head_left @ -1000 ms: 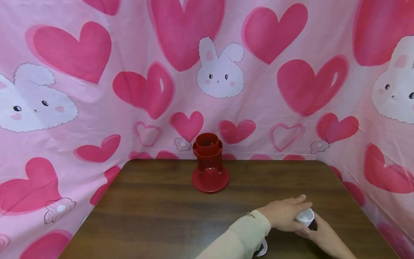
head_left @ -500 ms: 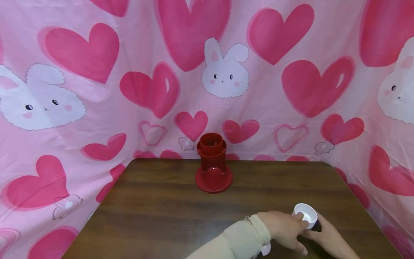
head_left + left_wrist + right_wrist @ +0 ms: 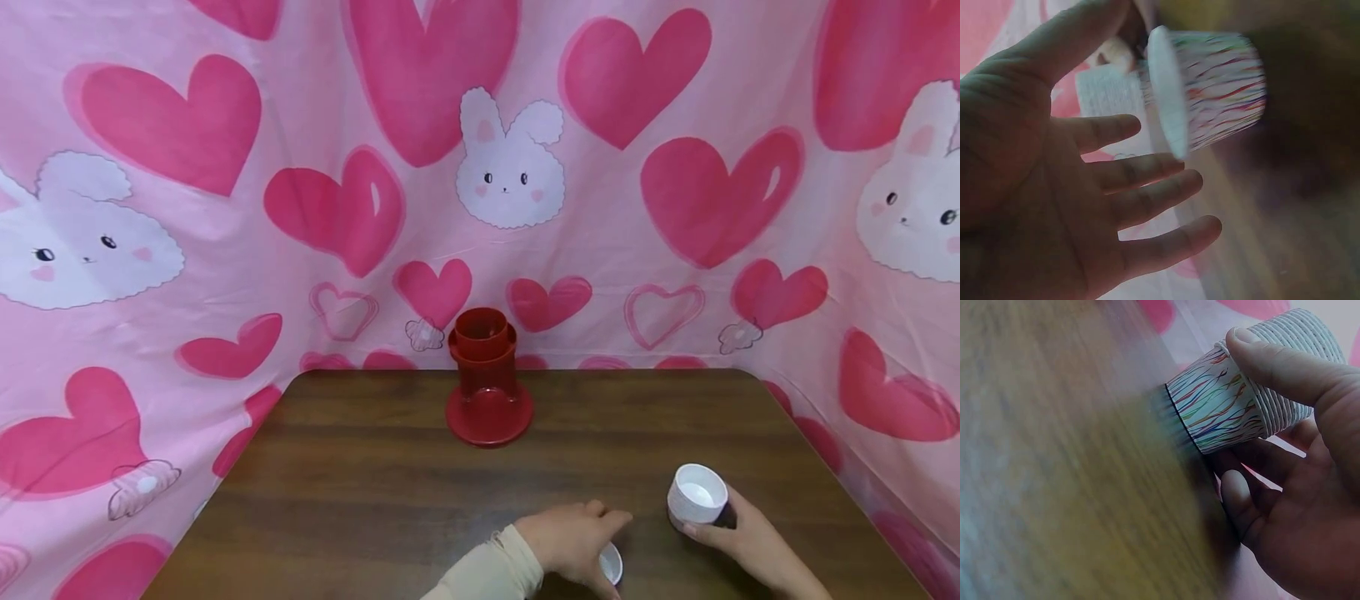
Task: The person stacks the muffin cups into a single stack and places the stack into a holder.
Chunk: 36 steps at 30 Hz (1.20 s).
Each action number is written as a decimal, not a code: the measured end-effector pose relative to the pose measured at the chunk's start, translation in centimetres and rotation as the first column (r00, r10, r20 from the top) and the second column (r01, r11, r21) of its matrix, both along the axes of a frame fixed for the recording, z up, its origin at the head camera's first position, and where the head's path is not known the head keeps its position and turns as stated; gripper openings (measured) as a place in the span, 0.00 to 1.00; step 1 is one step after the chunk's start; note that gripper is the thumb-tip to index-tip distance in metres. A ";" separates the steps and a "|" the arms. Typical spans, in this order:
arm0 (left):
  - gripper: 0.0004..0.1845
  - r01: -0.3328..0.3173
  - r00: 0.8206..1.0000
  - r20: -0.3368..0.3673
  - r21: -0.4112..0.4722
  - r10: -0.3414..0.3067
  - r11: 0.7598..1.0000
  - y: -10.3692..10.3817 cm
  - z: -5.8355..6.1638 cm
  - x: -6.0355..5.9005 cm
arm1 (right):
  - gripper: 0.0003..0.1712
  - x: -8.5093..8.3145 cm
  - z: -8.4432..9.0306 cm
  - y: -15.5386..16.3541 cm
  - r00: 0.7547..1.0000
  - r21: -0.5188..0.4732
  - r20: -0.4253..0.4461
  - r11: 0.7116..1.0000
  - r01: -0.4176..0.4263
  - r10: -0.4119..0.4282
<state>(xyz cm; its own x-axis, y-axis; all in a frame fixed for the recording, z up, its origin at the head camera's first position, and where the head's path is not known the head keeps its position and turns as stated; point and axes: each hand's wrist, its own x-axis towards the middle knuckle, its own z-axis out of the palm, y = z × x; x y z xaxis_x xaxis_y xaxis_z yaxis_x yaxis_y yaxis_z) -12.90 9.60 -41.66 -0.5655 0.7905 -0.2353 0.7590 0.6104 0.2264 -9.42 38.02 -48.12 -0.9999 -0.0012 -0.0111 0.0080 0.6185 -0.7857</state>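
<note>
My right hand (image 3: 750, 537) grips a nested stack of white paper cups (image 3: 685, 504) at the right of the table, mouth upward. Seen in the right wrist view, many rims lie close together, and the lowest cup (image 3: 1216, 406) has coloured streaks. Its base is at the tabletop. My left hand (image 3: 573, 537) reaches over another paper cup (image 3: 613, 565), which it partly hides. The left wrist view shows that cup (image 3: 1225, 94) with streaked sides, beyond the spread, straight fingers (image 3: 1154, 200); whether they touch it I cannot tell.
A red stand (image 3: 489, 421) with a round base and an open cylinder on top is at the back middle of the brown wooden table (image 3: 360, 483). A pink heart-patterned cloth (image 3: 600, 217) encloses the back and sides.
My left hand has left the top of the cup stack, where its thumb dipped into the opening, and moved left over the other cup. My right hand keeps holding the stack.
</note>
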 end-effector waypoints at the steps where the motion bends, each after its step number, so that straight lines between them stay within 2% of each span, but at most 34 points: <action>1: 0.45 0.011 1.000 -0.024 0.005 -0.011 1.000 -0.1 -0.3 0.1 | 0.45 0.0 0.0 0.0 1.000 -0.005 -0.015 1.000 -0.001 0.001; 5: 0.35 0.030 0.991 -0.129 0.011 -0.028 1.000 -0.3 -1.1 0.4 | 0.44 0.1 -0.2 0.0 1.000 -0.001 -0.028 1.000 -0.002 0.002; 9: 0.27 0.041 0.983 -0.182 0.027 -0.035 0.999 -0.2 -1.2 0.0 | 0.45 0.0 -0.1 0.0 1.000 0.017 0.004 1.000 0.002 -0.002; 12: 0.28 0.019 0.983 -0.181 0.075 -0.005 0.997 0.1 -0.8 -0.6 | 0.45 0.0 0.0 0.1 1.000 0.031 0.004 1.000 -0.004 0.004; 18: 0.29 -0.047 0.982 -0.171 0.176 0.078 0.983 1.3 0.9 -2.2 | 0.43 0.2 0.0 0.0 1.000 0.019 -0.026 1.000 0.002 -0.001; 21: 0.30 -0.059 0.980 -0.173 0.212 0.097 0.975 2.2 1.7 -2.8 | 0.44 0.3 0.0 0.1 1.000 0.004 -0.017 1.000 -0.001 0.001; 26: 0.33 -0.041 0.985 -0.150 0.277 0.085 0.960 4.1 2.6 -3.6 | 0.43 0.5 0.0 0.2 1.000 -0.018 0.007 1.000 -0.017 0.018; 32: 0.36 -0.018 0.988 -0.134 0.366 0.072 0.931 6.7 3.3 -3.9 | 0.42 0.8 0.0 0.1 0.999 -0.047 -0.034 0.998 -0.044 0.042; 36: 0.37 0.011 0.985 -0.163 0.355 0.050 0.935 8.2 3.3 -3.8 | 0.41 0.7 0.1 0.1 0.996 -0.084 -0.055 0.994 -0.073 0.069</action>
<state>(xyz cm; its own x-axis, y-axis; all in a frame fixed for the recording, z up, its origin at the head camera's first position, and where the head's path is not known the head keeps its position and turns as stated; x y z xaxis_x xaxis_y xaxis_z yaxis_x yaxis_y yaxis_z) -16.74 17.85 -38.37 -0.5882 0.7935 0.1563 0.7934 0.5286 0.3018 -8.76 38.08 -48.06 -0.9965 -0.0711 0.0442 -0.0760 0.5467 -0.8339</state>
